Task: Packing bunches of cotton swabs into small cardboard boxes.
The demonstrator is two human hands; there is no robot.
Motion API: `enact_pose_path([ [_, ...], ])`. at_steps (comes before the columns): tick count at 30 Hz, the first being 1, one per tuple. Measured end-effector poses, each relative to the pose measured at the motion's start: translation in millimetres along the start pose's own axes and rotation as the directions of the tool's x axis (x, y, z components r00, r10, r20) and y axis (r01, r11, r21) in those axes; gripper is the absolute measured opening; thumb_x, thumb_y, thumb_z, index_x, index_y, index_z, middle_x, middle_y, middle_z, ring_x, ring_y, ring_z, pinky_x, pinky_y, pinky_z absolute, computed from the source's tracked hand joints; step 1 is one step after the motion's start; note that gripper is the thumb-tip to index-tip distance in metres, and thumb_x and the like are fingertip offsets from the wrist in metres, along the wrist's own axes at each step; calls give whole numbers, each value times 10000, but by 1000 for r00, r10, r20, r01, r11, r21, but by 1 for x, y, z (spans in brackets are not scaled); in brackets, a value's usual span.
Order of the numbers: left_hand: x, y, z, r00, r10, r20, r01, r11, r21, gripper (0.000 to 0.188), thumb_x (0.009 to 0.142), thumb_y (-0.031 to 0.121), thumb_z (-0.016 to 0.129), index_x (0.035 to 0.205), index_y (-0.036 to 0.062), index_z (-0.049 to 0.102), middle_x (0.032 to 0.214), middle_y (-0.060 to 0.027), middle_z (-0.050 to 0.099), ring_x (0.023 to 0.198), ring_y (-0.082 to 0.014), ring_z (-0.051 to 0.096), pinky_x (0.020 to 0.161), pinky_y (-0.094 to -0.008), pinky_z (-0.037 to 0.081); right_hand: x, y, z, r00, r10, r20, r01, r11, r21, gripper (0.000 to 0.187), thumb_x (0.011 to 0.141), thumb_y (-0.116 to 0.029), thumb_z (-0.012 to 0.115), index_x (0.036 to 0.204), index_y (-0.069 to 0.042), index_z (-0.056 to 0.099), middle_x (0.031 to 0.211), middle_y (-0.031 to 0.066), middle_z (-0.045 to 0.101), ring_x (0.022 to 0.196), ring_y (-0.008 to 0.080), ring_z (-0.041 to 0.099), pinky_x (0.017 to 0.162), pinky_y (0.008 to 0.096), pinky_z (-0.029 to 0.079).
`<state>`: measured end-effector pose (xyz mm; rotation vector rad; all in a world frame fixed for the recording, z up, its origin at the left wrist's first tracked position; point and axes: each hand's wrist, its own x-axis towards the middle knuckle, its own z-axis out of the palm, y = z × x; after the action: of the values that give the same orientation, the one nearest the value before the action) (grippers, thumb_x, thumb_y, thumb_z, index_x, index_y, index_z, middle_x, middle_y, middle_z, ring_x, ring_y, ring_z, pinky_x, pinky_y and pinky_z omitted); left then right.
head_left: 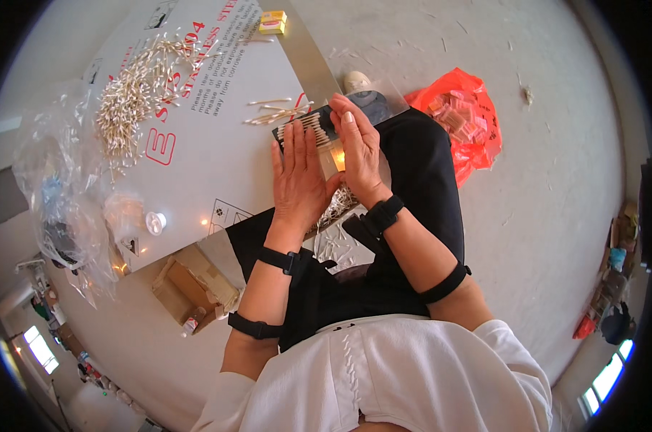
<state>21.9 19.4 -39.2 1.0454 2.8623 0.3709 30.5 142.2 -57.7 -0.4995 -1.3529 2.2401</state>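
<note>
My left hand (297, 173) lies flat, fingers together, pressing on a row of cotton swabs (313, 124) lined up on a small dark tray (326, 113) at the edge of the metal table (218, 173). My right hand (358, 147) stands on its edge against the right side of that row, fingers straight. A few loose swabs (274, 111) lie just left of the tray. A big heap of swabs (135, 90) sits farther left on the table.
A clear plastic bag (59, 194) hangs at the table's left. A small yellow box (272, 22) lies at the far end. On the floor are an orange bag of packets (464, 122) and a cardboard box (185, 288) under the table.
</note>
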Motion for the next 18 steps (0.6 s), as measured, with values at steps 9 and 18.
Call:
enact_pose_path([
  [9, 21, -18, 14, 825, -481, -298, -107, 385, -917, 554, 1018, 355, 351, 1399, -47, 333, 1456, -181, 338, 1366, -271, 303, 1126, -407, 244, 13, 15, 8, 999, -28, 41, 28, 1000, 4, 386, 1011, -236, 441, 1282, 31, 504, 1322, 115, 504, 1244, 185, 460, 1076, 326, 360],
  [18, 31, -7, 21, 762, -598, -248, -225, 116, -968, 545, 1001, 357, 392, 1376, -37, 368, 1403, -163, 400, 1307, -268, 378, 1118, -399, 257, 15, 14, 14, 986, -99, 131, 129, 962, -240, 349, 1012, -213, 433, 1225, 48, 530, 1319, 121, 498, 1225, 181, 469, 1063, 300, 364],
])
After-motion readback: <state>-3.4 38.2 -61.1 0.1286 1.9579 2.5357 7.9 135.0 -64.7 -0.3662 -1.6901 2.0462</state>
